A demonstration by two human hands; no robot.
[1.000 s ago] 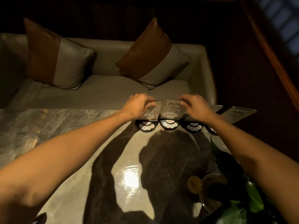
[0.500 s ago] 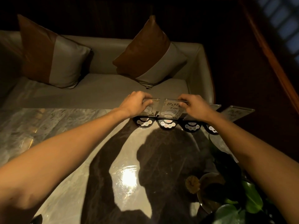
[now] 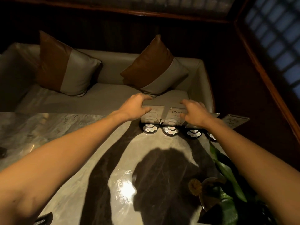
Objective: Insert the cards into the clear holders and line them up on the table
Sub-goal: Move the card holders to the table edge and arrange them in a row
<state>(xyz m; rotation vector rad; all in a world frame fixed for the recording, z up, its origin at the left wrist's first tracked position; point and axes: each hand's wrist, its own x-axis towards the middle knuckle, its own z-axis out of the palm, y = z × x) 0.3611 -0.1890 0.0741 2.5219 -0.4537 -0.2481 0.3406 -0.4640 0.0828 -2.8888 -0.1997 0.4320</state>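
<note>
Several clear card holders on black half-round bases stand in a row along the far edge of the marble table [image 3: 68, 156]. My left hand [image 3: 135, 108] grips the top left corner of the leftmost holder [image 3: 153, 115], which has a card in it. My right hand [image 3: 194, 113] grips the top of the second holder [image 3: 172, 116], whose card shows handwriting. A third base [image 3: 194, 133] sits under my right wrist, its panel mostly hidden. The rightmost holder [image 3: 234, 121] leans at the table's far right corner, apart from both hands.
A grey sofa [image 3: 97, 101] with two brown-and-grey cushions [image 3: 65, 65] runs behind the table. A green plant and a dish [image 3: 227, 189] stand at the near right, under my right forearm. Dark wooden walls and a lattice window close the right side.
The view has tilted up a little. Both hands have stayed on the two left holders, and my fingers have spread slightly over their top edges.
</note>
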